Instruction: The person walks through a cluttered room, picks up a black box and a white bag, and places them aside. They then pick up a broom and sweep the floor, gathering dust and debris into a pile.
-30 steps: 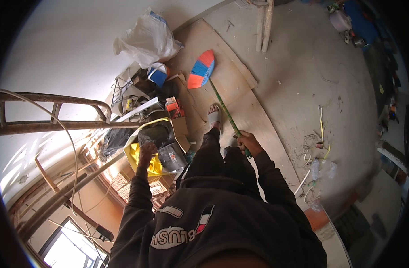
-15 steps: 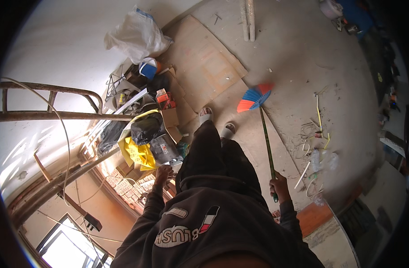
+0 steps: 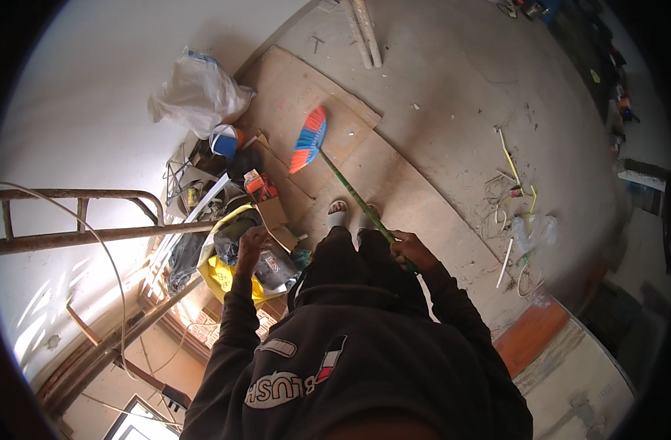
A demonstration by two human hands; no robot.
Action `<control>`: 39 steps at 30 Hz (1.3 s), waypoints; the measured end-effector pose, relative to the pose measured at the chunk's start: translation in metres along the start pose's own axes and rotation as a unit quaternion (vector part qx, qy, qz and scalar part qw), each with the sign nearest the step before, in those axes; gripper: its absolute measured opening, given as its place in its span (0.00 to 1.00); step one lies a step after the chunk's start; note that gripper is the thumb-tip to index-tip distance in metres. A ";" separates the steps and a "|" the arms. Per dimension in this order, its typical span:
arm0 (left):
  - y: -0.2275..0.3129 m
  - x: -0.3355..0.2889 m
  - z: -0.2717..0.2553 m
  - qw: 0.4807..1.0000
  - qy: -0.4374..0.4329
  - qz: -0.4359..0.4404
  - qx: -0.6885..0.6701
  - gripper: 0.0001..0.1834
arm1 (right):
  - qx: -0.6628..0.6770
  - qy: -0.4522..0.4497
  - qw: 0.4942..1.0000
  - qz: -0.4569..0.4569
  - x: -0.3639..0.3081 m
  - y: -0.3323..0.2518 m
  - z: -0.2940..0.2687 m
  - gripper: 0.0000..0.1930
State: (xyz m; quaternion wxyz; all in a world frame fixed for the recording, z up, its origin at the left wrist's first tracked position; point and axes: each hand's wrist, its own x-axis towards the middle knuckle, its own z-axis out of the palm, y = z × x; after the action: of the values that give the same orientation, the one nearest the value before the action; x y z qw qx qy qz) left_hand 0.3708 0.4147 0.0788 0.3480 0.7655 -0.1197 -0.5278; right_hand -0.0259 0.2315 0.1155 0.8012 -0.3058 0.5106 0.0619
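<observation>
My right hand (image 3: 412, 251) is closed around the green handle of a broom (image 3: 354, 194), near its lower end in the picture. The broom's fan-shaped head, with red-orange and blue bristles, is over the cardboard sheet (image 3: 350, 110) beyond my feet. My left hand (image 3: 253, 246) hangs free at the left, its fingers loosely bent and apart, with nothing seen in it. Behind it lie a black bag (image 3: 275, 270) and a yellow bag (image 3: 222, 275).
At the left, a rusty metal frame (image 3: 93, 236) juts out near piled boxes, bags and a bucket (image 3: 224, 141). A white sack (image 3: 200, 95) rests against the wall. Two poles (image 3: 363, 33) stand at the far side. Cable scraps and clear plastic (image 3: 533, 231) litter the floor at right.
The broom head has swung left from the bare floor to over the cardboard. My right hand has moved left and farther forward with the handle. My left hand has risen before the bags.
</observation>
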 end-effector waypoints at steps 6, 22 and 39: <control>-0.056 0.001 -0.048 0.996 0.034 -0.060 -0.047 0.13 | 0.104 0.147 0.982 0.058 -0.052 0.061 -0.032 0.22; -0.057 0.014 -0.034 0.994 -0.046 -0.097 0.036 0.13 | 0.116 0.174 0.975 0.074 -0.154 0.064 0.017 0.32; -0.070 0.011 -0.076 0.989 -0.008 -0.136 0.063 0.10 | 0.079 0.392 0.916 0.035 -0.175 0.135 0.002 0.32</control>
State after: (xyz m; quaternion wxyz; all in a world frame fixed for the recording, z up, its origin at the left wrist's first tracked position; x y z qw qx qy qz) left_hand 0.4302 0.4904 0.0401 0.2229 0.7912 -0.0506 -0.5672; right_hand -0.1628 0.3788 0.2083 0.5556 -0.2232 0.7973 -0.0761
